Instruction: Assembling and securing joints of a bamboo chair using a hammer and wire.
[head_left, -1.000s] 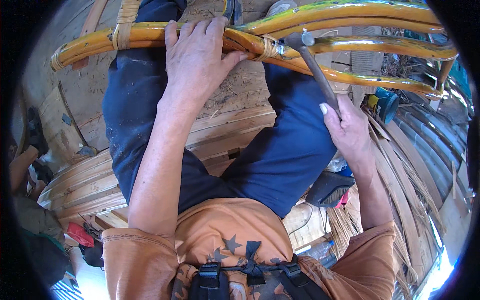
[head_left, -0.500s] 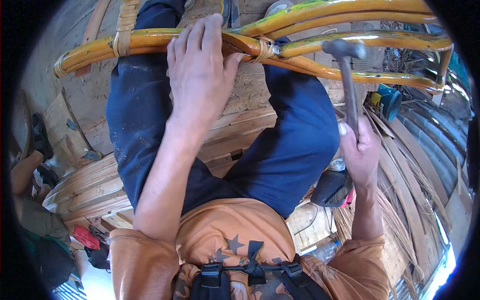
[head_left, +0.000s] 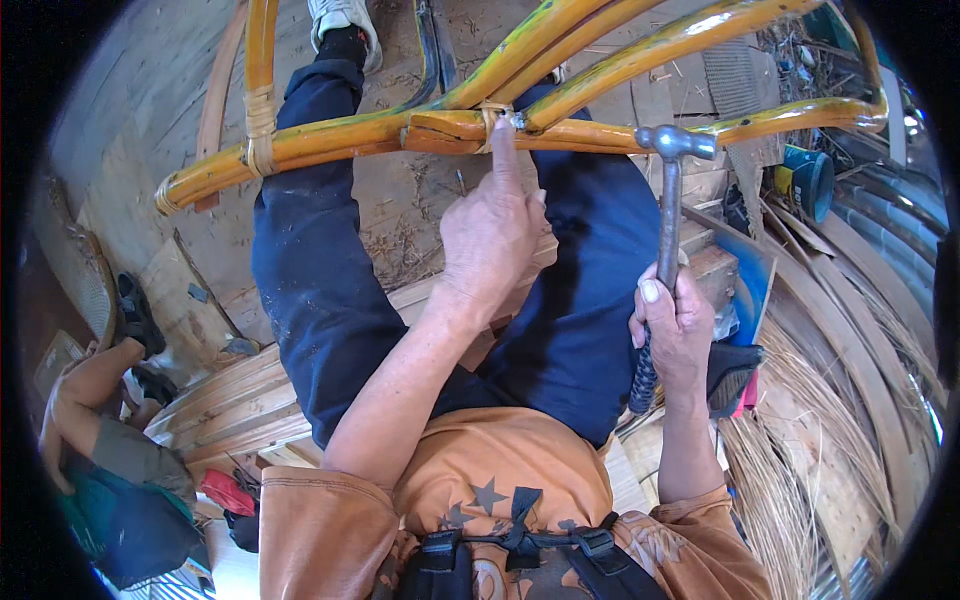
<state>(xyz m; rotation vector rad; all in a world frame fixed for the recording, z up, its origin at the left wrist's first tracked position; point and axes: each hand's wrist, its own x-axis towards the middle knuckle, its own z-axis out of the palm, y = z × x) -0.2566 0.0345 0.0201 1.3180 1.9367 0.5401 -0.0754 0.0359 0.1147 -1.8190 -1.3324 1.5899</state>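
A varnished yellow-brown rattan frame (head_left: 330,137) of bent poles lies across my thighs. Pale cane strips bind its joints; one binding (head_left: 261,130) is at the left and another (head_left: 497,108) near the middle. My left hand (head_left: 490,235) reaches up with its index finger stretched out, the fingertip at the middle binding. Its other fingers are bent and partly hidden, and nothing shows in them. My right hand (head_left: 672,320) grips a hammer (head_left: 670,215) by its metal shaft, over my right thigh. The hammer's head is up, close to the frame's lower right pole.
Stacked wooden boards (head_left: 235,400) lie under and left of my legs. Right are a dark bucket (head_left: 808,182), long curved strips (head_left: 810,300) and bundled thin cane (head_left: 775,480). Another person (head_left: 110,440) sits at the left edge, near a red pouch (head_left: 226,491).
My left hand has let go of the pole and moved right, now pointing at the middle binding. The hammer has come down and left. The frame looks shifted and turned in view.
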